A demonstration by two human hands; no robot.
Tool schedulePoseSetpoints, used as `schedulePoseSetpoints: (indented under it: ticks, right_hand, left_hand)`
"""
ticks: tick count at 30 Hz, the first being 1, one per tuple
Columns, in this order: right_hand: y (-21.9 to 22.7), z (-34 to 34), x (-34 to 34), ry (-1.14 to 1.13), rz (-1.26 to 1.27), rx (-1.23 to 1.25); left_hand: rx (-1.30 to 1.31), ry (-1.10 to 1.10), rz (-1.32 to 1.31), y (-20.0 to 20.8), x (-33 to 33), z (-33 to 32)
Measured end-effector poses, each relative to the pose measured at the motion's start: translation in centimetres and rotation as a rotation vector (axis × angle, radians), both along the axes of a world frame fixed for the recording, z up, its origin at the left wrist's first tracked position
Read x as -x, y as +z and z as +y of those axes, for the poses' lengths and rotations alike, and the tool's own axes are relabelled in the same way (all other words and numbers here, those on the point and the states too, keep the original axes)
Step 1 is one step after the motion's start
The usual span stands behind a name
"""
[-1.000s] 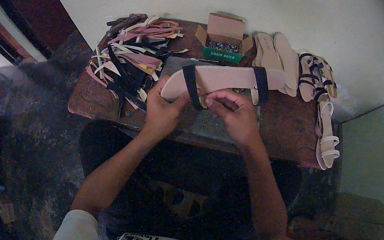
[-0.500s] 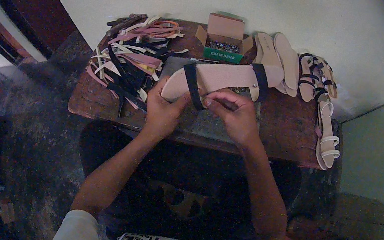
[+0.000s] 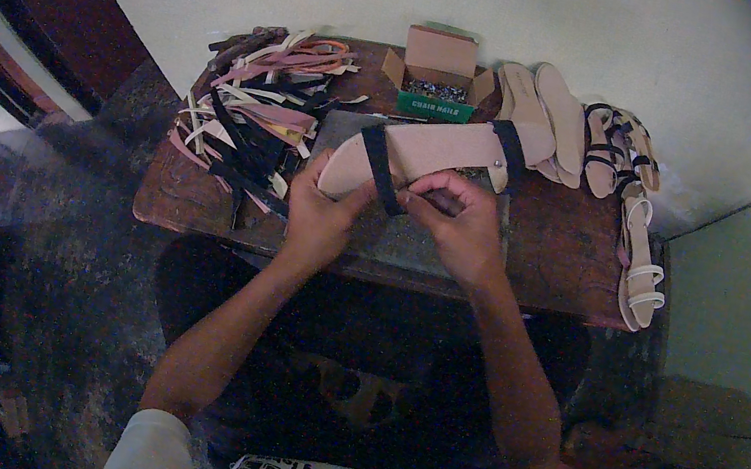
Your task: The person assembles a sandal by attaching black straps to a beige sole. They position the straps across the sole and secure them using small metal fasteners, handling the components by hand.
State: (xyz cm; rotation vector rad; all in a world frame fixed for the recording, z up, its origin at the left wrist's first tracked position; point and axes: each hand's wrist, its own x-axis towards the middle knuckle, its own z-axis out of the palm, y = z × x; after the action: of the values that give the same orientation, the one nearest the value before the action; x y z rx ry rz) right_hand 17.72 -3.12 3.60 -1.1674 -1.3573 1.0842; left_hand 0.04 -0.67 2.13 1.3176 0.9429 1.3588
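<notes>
A beige sandal sole (image 3: pixel 440 148) with two black straps is held up above the table's near middle. My left hand (image 3: pixel 328 212) is closed around its left end, thumb near the edge. At the near edge, my right hand (image 3: pixel 457 223) pinches the lower end of the black strap (image 3: pixel 380 161) between thumb and fingers. The second black strap (image 3: pixel 508 142) crosses the sole farther right, with a small shiny stud beside its near end. Under the sole lies a grey slab (image 3: pixel 413 249), partly covered by the sole and my hands.
On the wooden table (image 3: pixel 553 274), a heap of strap strips (image 3: pixel 256 115) lies left. An open box of nails (image 3: pixel 436 96) stands at the back. To the right are plain soles (image 3: pixel 562 117), black-strapped sandals (image 3: pixel 603 153) and a white-strapped sandal (image 3: pixel 640 269).
The sole has shifted very slightly, its strap end tilting a little. My hands keep nearly the same places, with the right fingers still at the strap's end.
</notes>
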Motion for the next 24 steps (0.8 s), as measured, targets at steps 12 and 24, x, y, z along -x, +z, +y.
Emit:
schedulePoseSetpoints:
  ticks: [12,24]
  right_hand:
    - [0.1,0.1,0.3,0.019,0.142,0.029]
    - [-0.3,0.0,0.6,-0.008,0.03,0.024]
  left_hand:
    - [0.15,-0.071,0.014,0.9,0.6,0.1]
    - [0.248,-0.081,0.064,0.4,1.0,0.3]
